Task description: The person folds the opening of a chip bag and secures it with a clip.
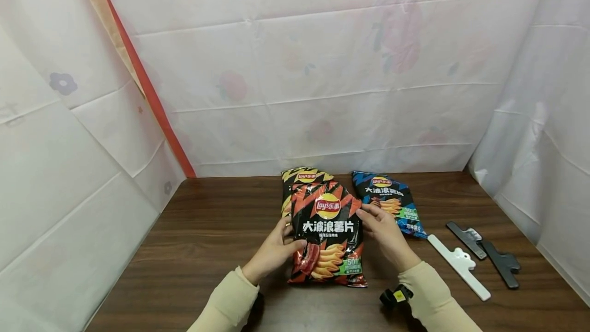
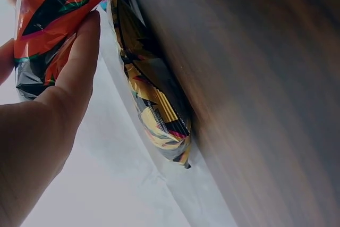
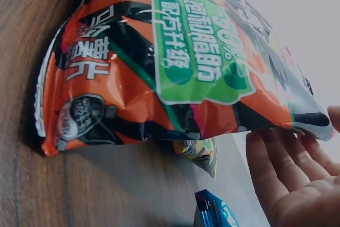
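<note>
Both hands hold a red and black Lay's potato chip bag [image 1: 328, 234] upright over the table, its printed front facing the head camera. At the bag's left edge, the left hand [image 1: 275, 247] has its thumb on the front and its fingers behind. The right hand [image 1: 382, 229] pinches the upper right edge; in the right wrist view its fingers [image 3: 284, 158] lie against the back. Partly hidden behind the red bag is a yellow and black chip bag [image 1: 306, 174], also seen in the left wrist view. A blue chip bag [image 1: 387, 199] lies beyond the right hand.
On the right of the brown wooden table [image 1: 203, 240] lie a white bag clip [image 1: 459, 266], a grey clip [image 1: 466, 240] and a black clip [image 1: 501, 264]. Pale patterned sheets [image 1: 322, 81] hang behind the table and at both sides.
</note>
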The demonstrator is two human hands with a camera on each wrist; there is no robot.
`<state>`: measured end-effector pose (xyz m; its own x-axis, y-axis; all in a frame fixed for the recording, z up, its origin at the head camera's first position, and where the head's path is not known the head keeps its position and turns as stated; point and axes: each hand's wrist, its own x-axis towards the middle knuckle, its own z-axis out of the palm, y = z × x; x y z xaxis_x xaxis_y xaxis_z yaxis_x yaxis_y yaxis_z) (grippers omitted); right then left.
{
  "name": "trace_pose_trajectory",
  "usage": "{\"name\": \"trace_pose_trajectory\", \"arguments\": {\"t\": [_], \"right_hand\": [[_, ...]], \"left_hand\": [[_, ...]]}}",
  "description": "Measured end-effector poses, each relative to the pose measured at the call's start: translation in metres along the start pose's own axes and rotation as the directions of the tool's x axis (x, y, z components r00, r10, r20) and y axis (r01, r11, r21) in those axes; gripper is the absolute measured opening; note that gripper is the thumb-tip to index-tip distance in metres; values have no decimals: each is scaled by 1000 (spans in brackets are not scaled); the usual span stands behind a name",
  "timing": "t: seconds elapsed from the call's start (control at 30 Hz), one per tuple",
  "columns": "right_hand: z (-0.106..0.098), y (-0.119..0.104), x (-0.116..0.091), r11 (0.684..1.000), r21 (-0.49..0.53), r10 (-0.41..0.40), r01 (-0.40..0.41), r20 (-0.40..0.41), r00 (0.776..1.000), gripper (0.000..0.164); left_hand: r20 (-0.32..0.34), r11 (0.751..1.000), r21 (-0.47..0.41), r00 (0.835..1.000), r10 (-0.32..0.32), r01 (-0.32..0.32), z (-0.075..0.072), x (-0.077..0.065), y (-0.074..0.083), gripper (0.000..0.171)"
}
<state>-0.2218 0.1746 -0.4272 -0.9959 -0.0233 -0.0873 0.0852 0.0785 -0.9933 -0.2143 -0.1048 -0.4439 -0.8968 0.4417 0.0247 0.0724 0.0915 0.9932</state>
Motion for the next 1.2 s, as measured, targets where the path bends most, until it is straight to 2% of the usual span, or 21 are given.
{"name": "trace_pose_trajectory", "arguments": {"t": [0.43,0.8,1.03,1.2], "right_hand": [[5,-3,1,1000,10,9,-8,-37,999,56],[7,-1,0,993,111,31,-26,-43,999,55],[7,0,0,988,153,40,-35,-30,999,54],[8,-1,-1,987,158,39,-33,-30,999,51]], "left_hand": [[9,1000,7,1000,-10,10,1,0,2,62],[-12,999,36,1000,-17,18,1,0,2,62],[-93,990,138,996,9,4,-1,0,7,58],[-134,988,152,991,12,8,-2,0,11,59]]}}
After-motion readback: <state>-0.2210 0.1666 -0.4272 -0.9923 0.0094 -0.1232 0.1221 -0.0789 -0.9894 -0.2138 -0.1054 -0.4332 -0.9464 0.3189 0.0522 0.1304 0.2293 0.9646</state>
